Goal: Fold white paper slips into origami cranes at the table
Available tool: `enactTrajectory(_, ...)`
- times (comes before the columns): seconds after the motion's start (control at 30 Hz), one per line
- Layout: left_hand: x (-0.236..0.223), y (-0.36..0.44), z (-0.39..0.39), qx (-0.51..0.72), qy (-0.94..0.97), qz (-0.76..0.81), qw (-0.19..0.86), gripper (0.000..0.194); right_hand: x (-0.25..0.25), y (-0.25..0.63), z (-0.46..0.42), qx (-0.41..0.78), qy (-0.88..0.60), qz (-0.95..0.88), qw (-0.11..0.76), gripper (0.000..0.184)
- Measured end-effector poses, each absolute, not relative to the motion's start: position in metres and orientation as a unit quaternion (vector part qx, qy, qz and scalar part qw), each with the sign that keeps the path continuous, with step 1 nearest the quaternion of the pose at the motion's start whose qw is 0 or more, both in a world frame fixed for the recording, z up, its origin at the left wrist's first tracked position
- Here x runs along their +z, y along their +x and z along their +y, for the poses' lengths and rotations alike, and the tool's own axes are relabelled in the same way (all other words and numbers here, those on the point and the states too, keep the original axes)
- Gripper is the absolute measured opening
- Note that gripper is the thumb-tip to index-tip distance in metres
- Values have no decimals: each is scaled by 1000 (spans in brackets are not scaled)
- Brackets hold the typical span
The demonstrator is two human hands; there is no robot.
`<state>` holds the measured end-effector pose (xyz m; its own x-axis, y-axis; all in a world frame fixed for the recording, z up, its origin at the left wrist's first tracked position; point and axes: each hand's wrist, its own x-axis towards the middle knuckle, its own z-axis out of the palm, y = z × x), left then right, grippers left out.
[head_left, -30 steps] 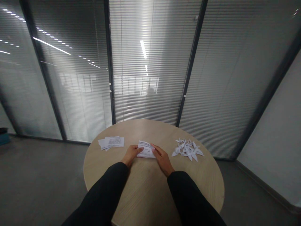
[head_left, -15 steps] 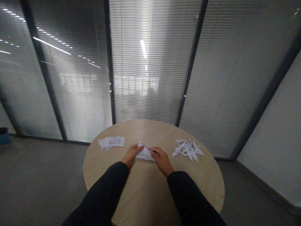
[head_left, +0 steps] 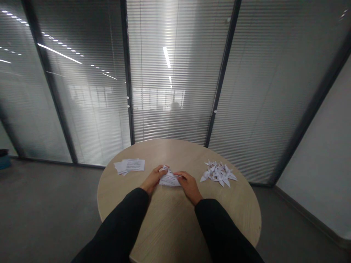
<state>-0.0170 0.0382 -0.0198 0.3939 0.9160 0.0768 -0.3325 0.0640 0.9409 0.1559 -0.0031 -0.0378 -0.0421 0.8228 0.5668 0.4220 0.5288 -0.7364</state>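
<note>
A folded sheet of printed white paper (head_left: 170, 179) lies at the middle of the table, gathered between both hands. My left hand (head_left: 153, 178) grips its left end, with the fingers curled over a raised corner. My right hand (head_left: 189, 181) presses on its right end, fingertips reaching across the printed face. Part of the sheet is hidden beneath my fingers. To the left of my left hand lies a small stack of printed paper slips (head_left: 129, 166). To the right of my right hand sits a loose pile of white origami cranes (head_left: 218, 174).
The round light-wood table (head_left: 175, 219) has a grey floor around it. Behind it stand glass partitions with slatted blinds (head_left: 170, 109), and a blurred shape shows through them. A blue object (head_left: 4, 161) sits on the floor at the far left.
The sheet has narrowed and bunched up between my hands, and its left corner has risen. My left fingers have curled over it. The stack and cranes have not moved.
</note>
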Motion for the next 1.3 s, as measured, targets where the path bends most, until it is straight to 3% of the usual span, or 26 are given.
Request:
enactTrajectory(0.37, -24, -17, 42, 475, 597, 347, 546, 42, -31, 152, -9, 168, -441, -721, 507, 28)
enactTrajectory(0.8, -15, -15, 41, 481, 639, 402, 445, 41, -34, 154, -3, 252, -500, -643, 522, 26)
enactTrajectory(1.3, -24, -13, 34, 416, 740, 401, 345, 34, -36, 153, -1, 190, -555, -646, 488, 32)
